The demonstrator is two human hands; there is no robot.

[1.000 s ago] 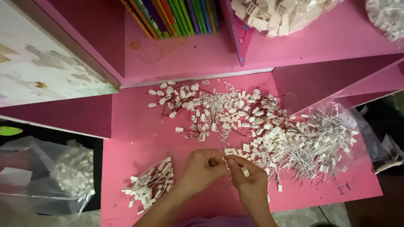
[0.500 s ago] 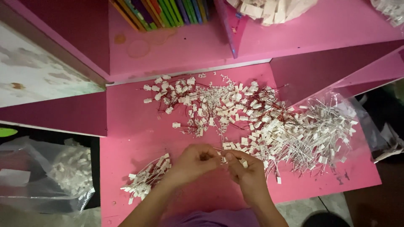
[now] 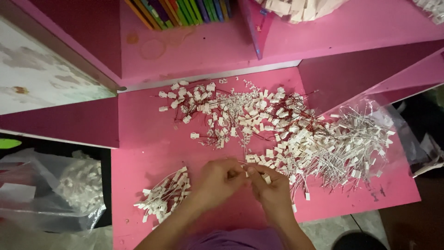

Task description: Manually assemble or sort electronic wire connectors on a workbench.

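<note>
Both hands meet at the front edge of the pink bench (image 3: pixel 138 157). The left hand (image 3: pixel 216 179) and right hand (image 3: pixel 273 187) each pinch a small white tag (image 3: pixel 244 171) between their fingertips, grip clamped on it. A finished bundle (image 3: pixel 164 194) lies left; the loose tag pile (image 3: pixel 277 129) lies just beyond.

- The left hand (image 3: pixel 217 180) and right hand (image 3: pixel 273 192) are bare, without rings or gloves.
- Both forearms are uncovered.
- Purple clothing (image 3: pixel 231 240) shows at the bottom edge.
</note>
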